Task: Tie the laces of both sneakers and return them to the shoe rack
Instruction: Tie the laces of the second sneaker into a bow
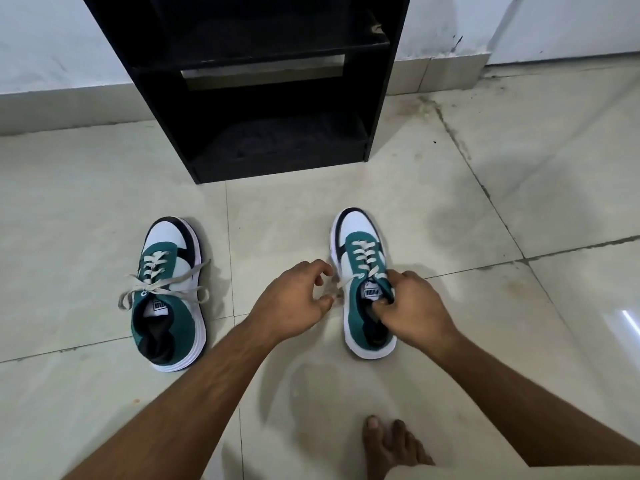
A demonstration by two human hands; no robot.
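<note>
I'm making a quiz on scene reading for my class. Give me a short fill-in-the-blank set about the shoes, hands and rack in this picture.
1. The sneaker on the left has its laces tied in a ____.
2. The right hand has its grip on the tongue of the ____ sneaker.
3. Both sneakers stand on the tiled ____, not in the shoe rack.
4. The left hand pinches a ____ beside that sneaker.

Missing words: bow; right; floor; lace
</note>
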